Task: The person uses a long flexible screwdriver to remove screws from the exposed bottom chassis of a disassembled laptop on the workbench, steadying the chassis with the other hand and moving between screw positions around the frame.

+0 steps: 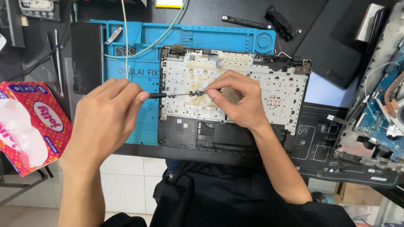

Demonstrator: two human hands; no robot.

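Observation:
An opened laptop shell (277,90) lies inner side up on a blue work mat (143,122), showing the pale perforated backing of its keyboard. My left hand (105,120) grips the dark handle of a thin screwdriver (176,95) held level over the shell. My right hand (235,98) pinches the metal shaft near its tip, fingertips resting just above the backing plate.
A red tissue box (29,126) sits at the left edge. A dark phone (86,56) lies on the mat beside tweezers (114,35) and a metal pry tool (58,63). A bare circuit board (378,109) rests at the right, with black parts (280,19) behind.

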